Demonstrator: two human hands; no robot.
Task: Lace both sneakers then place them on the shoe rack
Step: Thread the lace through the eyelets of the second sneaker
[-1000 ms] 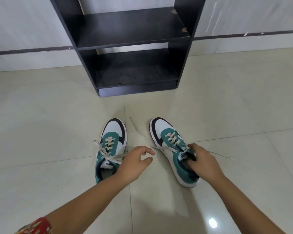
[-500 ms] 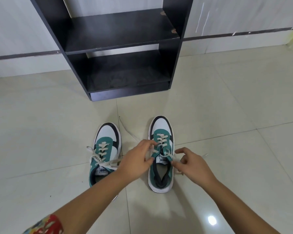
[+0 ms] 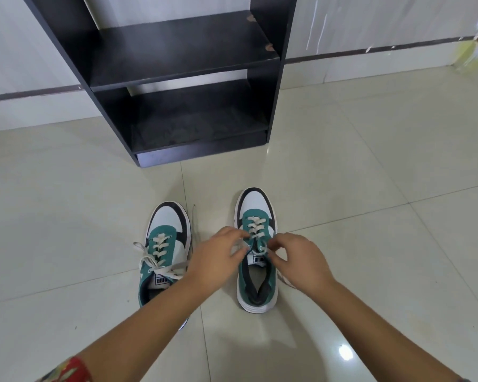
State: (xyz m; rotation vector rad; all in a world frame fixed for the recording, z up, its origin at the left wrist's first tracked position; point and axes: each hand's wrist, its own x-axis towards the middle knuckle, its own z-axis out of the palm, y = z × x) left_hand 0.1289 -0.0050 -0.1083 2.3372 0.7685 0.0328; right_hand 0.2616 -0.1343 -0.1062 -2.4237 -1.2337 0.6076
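Both hands have closed in over the right sneaker (image 3: 255, 260), left hand (image 3: 218, 261) and right hand (image 3: 298, 261) fingers pinching its soft, limp lace (image 3: 255, 226) ends near the tongue, best gripped close to the eyelets.

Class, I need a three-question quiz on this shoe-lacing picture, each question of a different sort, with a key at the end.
1. True or false: both sneakers already stand on the shoe rack.
2. Which sneaker are both hands working on? A) left sneaker B) right sneaker C) neither
3. Fill in: the left hand and right hand meet at the right sneaker's ____, near the tongue.

Key: 1. False, both stand on the floor in front of the rack. 2. B. 3. laces.
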